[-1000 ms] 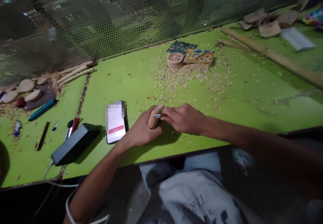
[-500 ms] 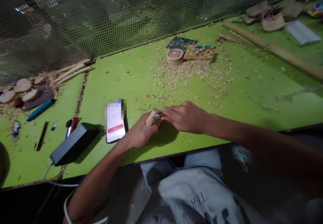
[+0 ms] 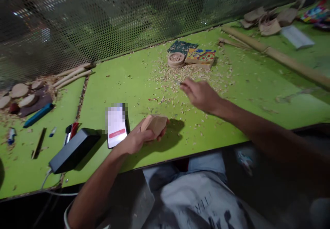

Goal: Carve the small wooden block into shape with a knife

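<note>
My left hand (image 3: 136,138) is closed around a pale block of wood (image 3: 154,124), held just above the green table (image 3: 123,81) near its front edge. My right hand (image 3: 199,93) hovers farther back over a scatter of wood shavings (image 3: 180,76), fingers pinched on a small knife whose blade tip barely shows. The two hands are apart.
A phone (image 3: 116,125) lies left of my left hand, beside a black box (image 3: 73,150) with a cable. A carved wooden disc (image 3: 176,60) and a painted block (image 3: 199,56) sit at the back. Tools and wood slices (image 3: 19,90) lie far left; a long pole (image 3: 283,58) at right.
My right hand has left the wood block and moved back and to the right over the shavings. My left hand has turned the block slightly and keeps hold of it.
</note>
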The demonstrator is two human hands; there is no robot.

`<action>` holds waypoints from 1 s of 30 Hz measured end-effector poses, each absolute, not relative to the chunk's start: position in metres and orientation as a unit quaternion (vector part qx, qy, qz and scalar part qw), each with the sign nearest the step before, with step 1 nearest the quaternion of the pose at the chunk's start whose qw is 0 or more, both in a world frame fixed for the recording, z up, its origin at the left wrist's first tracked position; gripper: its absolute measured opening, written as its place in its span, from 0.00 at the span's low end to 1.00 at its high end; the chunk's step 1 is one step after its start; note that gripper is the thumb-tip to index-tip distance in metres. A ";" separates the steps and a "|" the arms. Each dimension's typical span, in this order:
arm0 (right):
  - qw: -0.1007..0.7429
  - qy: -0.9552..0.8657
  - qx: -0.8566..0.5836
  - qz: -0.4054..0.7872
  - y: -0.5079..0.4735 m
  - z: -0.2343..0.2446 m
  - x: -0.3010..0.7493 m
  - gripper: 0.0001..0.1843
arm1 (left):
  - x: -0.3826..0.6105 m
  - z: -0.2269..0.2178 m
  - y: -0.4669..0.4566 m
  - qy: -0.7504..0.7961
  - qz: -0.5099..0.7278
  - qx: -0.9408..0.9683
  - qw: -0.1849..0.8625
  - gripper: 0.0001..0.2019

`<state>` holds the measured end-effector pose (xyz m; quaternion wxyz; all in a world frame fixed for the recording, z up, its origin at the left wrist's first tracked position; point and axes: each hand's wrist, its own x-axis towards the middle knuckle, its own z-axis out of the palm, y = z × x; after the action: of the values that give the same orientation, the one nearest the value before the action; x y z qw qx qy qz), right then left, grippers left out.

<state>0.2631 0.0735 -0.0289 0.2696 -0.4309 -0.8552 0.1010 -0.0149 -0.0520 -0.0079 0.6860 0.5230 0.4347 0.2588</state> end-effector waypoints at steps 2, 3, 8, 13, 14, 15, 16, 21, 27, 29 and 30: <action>0.237 -0.893 -0.366 0.112 0.053 -0.030 0.249 0.25 | -0.014 -0.010 -0.049 0.455 0.259 0.511 0.682 0.31; 0.226 -0.908 -0.338 0.102 0.042 -0.030 0.242 0.26 | -0.013 -0.010 -0.048 0.469 0.256 0.509 0.675 0.30; 0.195 -0.945 -0.260 0.036 0.012 -0.033 0.226 0.31 | -0.007 -0.007 -0.046 0.504 0.243 0.523 0.643 0.23; 0.195 -0.947 -0.254 0.024 0.014 -0.033 0.227 0.30 | -0.002 -0.006 -0.045 0.489 0.242 0.561 0.623 0.16; 0.197 -0.947 -0.253 0.024 0.014 -0.032 0.227 0.30 | -0.002 -0.006 -0.045 0.486 0.241 0.567 0.620 0.15; 0.198 -0.948 -0.249 0.023 0.013 -0.032 0.227 0.30 | -0.001 -0.006 -0.044 0.483 0.242 0.572 0.618 0.14; 0.198 -0.949 -0.245 0.022 0.012 -0.031 0.226 0.30 | -0.001 -0.006 -0.044 0.479 0.243 0.575 0.617 0.14; 0.182 -0.953 -0.241 0.017 0.006 -0.029 0.224 0.26 | 0.001 -0.003 -0.044 0.473 0.248 0.599 0.597 0.13; 0.184 -0.953 -0.241 -0.001 0.001 -0.028 0.222 0.27 | 0.002 -0.008 -0.042 0.474 0.235 0.694 0.488 0.07; 0.193 -0.953 -0.235 -0.008 -0.003 -0.028 0.220 0.27 | 0.003 -0.010 -0.042 0.472 0.235 0.726 0.442 0.07; 0.197 -0.952 -0.233 -0.010 -0.005 -0.028 0.219 0.27 | 0.004 -0.010 -0.042 0.472 0.234 0.735 0.428 0.07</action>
<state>0.2186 -0.0053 -0.0278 0.1972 -0.2325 -0.9523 -0.0104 0.0040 -0.0420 -0.0104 0.4275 0.7346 0.4719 0.2344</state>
